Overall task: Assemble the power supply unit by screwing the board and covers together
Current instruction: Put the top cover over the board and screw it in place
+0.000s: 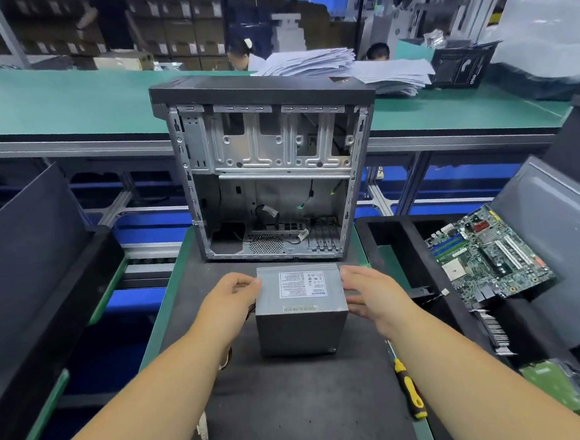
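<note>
On the dark worktop (295,408), just in front of the open computer case (268,173), stands the grey power supply unit (301,308). It sits as a boxy block with its labelled face up; the white label (301,283) reads upside down from the wearer's side, so its top edge points toward the person. The unit's longer side seems to run away from the person toward the case, though the wide lens makes this hard to judge. A plain grey side faces the camera.

Both hands grasp the unit from opposite sides. The left hand (230,301) has its fingers curled round the far left upper edge, with a bundle of wires (227,356) showing below the wrist. The right hand (372,294) clasps the right side, fingers bent over the upper right edge.

The case stands upright with its open side toward the person, bare metal drive bays above and loose cables low inside. A screwdriver with a yellow and black handle (408,388) lies on the worktop near the right forearm, its long axis running toward the case. To the right, a green motherboard (490,254) leans in a black tray (400,246). Behind the case, stacked papers (339,65) rest on a green bench.
</note>
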### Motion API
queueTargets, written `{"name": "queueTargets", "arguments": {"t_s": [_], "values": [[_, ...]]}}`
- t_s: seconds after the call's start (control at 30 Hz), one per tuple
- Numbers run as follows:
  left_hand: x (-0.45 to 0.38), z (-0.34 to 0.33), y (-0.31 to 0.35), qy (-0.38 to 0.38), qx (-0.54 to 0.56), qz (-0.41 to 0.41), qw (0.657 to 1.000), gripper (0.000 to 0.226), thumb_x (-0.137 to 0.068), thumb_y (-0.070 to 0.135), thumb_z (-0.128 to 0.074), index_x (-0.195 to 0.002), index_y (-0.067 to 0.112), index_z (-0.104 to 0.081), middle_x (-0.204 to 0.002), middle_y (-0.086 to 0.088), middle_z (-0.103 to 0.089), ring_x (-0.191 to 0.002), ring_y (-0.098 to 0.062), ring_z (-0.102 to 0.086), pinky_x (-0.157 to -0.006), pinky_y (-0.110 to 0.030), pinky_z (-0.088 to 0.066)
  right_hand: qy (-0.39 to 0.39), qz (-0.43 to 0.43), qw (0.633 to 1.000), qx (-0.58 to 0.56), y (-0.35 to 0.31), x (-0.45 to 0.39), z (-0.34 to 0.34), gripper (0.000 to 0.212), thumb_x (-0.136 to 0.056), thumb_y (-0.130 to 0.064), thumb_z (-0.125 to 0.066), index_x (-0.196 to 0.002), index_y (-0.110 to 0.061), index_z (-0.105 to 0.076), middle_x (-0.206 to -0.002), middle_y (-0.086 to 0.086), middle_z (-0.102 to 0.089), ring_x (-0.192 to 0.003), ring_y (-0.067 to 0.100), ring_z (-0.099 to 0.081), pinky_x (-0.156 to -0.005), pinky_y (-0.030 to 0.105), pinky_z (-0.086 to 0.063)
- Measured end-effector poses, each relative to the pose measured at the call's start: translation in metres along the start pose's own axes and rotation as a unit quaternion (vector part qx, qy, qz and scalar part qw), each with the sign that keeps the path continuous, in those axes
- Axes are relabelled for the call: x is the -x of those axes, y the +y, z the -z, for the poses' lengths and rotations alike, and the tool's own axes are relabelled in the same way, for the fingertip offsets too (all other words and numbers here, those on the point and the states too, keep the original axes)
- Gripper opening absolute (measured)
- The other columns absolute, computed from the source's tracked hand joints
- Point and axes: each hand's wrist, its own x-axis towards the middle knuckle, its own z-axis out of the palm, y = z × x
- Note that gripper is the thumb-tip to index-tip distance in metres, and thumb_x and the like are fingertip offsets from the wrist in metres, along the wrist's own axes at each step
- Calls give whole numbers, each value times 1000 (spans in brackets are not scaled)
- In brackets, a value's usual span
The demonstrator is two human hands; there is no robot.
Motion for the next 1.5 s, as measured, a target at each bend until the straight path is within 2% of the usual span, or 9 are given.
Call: {"name": "queueTargets", "arguments": {"t_s": [0.3,0.5,0.7,0.83,0.97,1.07,1.23,1.33,1.5], "values": [[-17,-5,1,-126,97,12,987,24,-98,12,-55,-111,26,-69,-104,9,-75,-96,-7,-71,-70,-13,-50,6,-96,995,-19,-6,-27,-8,34,-94,-10,-63,-126,-19,-63,-118,7,-69,-102,28,-68,-94,44,-54],[-18,-10,7,-85,88,14,992,24,-98,10,-54,-116,18,-68,-108,1,-74,-94,-9,-70,-70,-16,-50,23,-41,997,69,-12,-29,-15,20,-97,-5,-56,-99,-16,-73,-88,0,-76,-86,20,-71,-79,34,-58],[-16,-12,8,-64,72,-1,995,24,-99,16,-54,-119,16,-68,-111,1,-73,-103,-15,-68,-86,-24,-51,23,2,992,122,-11,-26,-16,22,-98,-9,-54,-98,-18,-74,-96,0,-75,-95,22,-69,-88,38,-56],[-18,-8,7,-83,104,9,991,24,-98,15,-56,-118,16,-70,-108,2,-74,-98,-11,-70,-70,-13,-50,53,74,886,455,-24,-25,-21,34,-97,-32,-53,-128,-18,-59,-121,3,-63,-105,21,-53,-85,31,-45],[-18,-4,7,-103,137,10,985,20,-96,14,-60,-112,17,-73,-103,1,-76,-87,-4,-72,-62,-10,-50,-78,172,778,600,-25,-11,-48,119,-60,-79,-66,-154,-22,-21,-153,1,-28,-144,26,-14,-120,42,-17],[-15,0,7,-120,148,12,982,16,-95,18,-63,-105,24,-74,-94,9,-77,-79,2,-71,-55,-7,-49,-139,215,706,660,-18,-9,-63,135,-55,-77,-73,-158,-21,-4,-158,-1,-19,-148,24,-8,-123,45,-4],[-12,12,-7,-56,5,7,998,13,-94,34,-64,-99,26,-72,-89,10,-74,-76,-4,-67,-65,-22,-47,-87,244,698,668,-23,-17,-66,114,-53,-63,-85,-147,-25,-32,-139,-4,-42,-130,22,-39,-108,39,-39],[-8,22,-18,-50,-27,-26,998,10,-91,23,-66,-82,18,-70,-67,3,-66,-54,-7,-54,-51,-20,-43,-83,246,689,676,-23,-21,-66,111,-50,-65,-84,-142,-28,-35,-135,-7,-44,-126,20,-42,-100,37,-43],[-2,26,-26,-59,-48,-119,990,11,-90,15,-68,-88,24,-73,-75,5,-67,-61,0,-51,-61,-10,-43,-76,243,684,684,-22,-22,-69,111,-48,-68,-83,-141,-31,-34,-133,-10,-44,-124,19,-43,-94,37,-46]]}}
